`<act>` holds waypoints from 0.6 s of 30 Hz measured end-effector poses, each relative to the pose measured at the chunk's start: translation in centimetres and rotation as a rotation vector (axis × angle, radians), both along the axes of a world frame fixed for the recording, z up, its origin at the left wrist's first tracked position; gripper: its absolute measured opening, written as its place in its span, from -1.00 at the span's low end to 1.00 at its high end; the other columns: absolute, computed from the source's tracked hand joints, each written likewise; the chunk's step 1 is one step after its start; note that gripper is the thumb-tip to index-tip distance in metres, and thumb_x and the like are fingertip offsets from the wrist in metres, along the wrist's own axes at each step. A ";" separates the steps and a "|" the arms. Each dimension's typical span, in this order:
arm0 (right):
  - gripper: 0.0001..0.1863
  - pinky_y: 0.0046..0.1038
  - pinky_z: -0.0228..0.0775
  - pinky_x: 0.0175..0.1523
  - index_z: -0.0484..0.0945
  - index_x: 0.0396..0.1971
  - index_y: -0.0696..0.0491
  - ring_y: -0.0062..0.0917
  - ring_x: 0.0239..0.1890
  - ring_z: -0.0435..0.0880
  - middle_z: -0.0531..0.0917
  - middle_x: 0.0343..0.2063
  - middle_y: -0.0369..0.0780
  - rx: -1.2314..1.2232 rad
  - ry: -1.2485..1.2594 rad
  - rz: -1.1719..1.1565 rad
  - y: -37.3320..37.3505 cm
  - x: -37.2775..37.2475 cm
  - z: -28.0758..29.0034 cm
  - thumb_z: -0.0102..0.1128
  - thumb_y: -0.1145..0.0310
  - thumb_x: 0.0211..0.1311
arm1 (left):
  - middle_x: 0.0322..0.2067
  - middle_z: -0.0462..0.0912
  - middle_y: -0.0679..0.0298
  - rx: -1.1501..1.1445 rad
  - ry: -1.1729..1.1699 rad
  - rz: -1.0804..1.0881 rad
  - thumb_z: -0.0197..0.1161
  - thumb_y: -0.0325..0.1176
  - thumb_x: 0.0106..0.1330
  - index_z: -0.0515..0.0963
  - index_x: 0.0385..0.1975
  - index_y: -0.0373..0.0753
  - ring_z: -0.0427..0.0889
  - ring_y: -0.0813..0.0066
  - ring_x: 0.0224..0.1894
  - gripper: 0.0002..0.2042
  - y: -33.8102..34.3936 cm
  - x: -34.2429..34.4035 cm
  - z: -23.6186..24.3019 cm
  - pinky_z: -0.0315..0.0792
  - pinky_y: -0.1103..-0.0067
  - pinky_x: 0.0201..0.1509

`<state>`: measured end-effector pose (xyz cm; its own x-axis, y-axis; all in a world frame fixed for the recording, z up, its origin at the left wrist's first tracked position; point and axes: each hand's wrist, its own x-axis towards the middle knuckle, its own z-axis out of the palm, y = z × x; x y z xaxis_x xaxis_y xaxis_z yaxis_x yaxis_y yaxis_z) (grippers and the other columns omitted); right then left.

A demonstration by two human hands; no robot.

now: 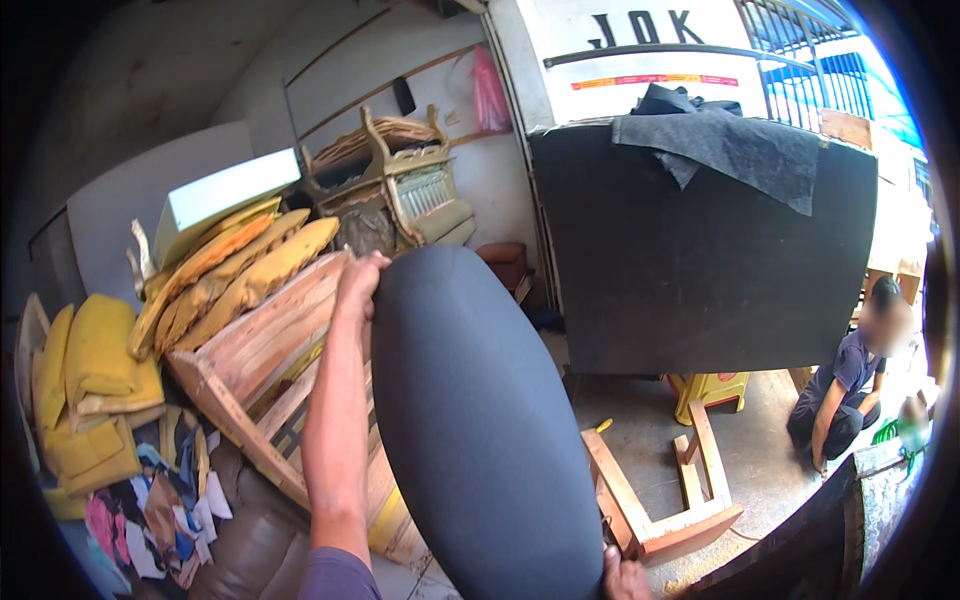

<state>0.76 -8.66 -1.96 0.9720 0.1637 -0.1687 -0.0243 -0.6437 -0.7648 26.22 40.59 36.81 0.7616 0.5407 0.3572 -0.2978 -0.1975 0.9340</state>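
A long black motorcycle seat (470,420) fills the middle of the view, tilted with its narrower end up and away from me. My left hand (362,278) is closed round its far left edge, the arm stretched out. Low on the right side of the seat, my right hand (625,578) grips the near edge; only its fingers and thumb show above the picture's lower rim. The seat's smooth cover faces up, and its underside is hidden.
Left stand a wooden sofa frame (270,370), yellow foam pieces (100,350) and fabric scraps (165,510). A black panel (700,250) rises ahead, grey cloth (730,145) draped over it. A wooden frame (665,525) lies right; a person (845,380) squats beyond it.
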 end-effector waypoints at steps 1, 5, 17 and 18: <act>-0.45 0.23 0.51 -0.22 0.81 -0.09 -0.09 0.13 -0.39 0.76 0.75 -0.13 0.22 0.020 -0.010 0.024 0.3 -0.4 -0.9 0.09 -0.24 0.48 | -0.36 0.68 0.20 -0.093 0.096 -0.132 0.18 -0.17 0.55 0.67 -0.28 -0.29 0.64 0.35 -0.31 -0.70 -0.4 1.5 -1.3 0.55 0.34 -0.18; -0.53 0.15 0.53 -0.15 0.79 -0.11 -0.02 0.15 -0.32 0.75 0.72 -0.15 0.25 -0.147 0.065 0.066 -0.5 -0.9 -1.7 0.11 -0.10 0.51 | 0.00 0.76 0.27 -0.289 0.138 -0.329 0.10 -0.15 0.59 0.68 0.02 -0.28 0.70 0.32 0.01 -0.66 -2.4 4.4 -11.8 0.55 0.43 0.17; -0.30 -0.11 0.43 0.35 0.36 0.40 0.16 0.05 0.31 0.55 0.55 0.25 0.19 0.193 -0.121 -0.061 1.0 8.0 4.1 0.24 0.02 0.47 | 0.13 0.61 -0.38 0.310 0.618 0.184 -0.28 0.18 0.63 0.57 0.13 -0.52 0.53 -0.37 0.26 -0.24 -11.7 -2.6 -38.2 0.38 0.09 0.36; -0.24 -0.11 0.39 0.39 0.34 0.41 0.22 0.10 0.32 0.54 0.55 0.23 0.23 0.210 -0.095 -0.073 1.8 8.8 3.9 0.16 -0.07 0.49 | 0.11 0.61 -0.39 0.264 0.592 0.169 -0.29 0.19 0.63 0.56 0.13 -0.54 0.54 -0.38 0.24 -0.23 -12.4 -5.0 -39.8 0.39 0.08 0.33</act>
